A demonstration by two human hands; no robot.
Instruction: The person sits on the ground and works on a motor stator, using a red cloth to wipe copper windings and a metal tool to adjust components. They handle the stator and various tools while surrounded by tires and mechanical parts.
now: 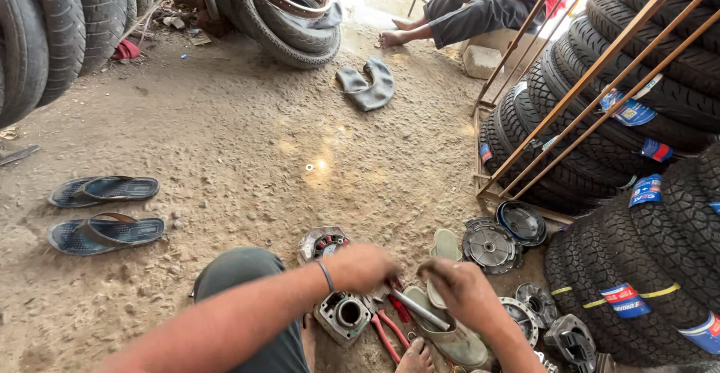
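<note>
Between both hands, left hand point(365, 266) and right hand point(463, 289) grip clamped on a short, shiny steel rod point(420, 310).

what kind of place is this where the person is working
Most likely a roadside tyre and motorbike repair shop with a dirt floor. Tyres lean in a metal rack, more tyres line the other side, and engine parts lie by the left hand and right hand.

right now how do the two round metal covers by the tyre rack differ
The grey cover lies nearer the hands, with a light, dusty face showing a centre hub and ribs. The dark cover sits behind it, closer to the tyre rack, looks blackish and glossy, and is partly hidden by the grey one. Both are round and lie flat on the dirt floor.
</note>
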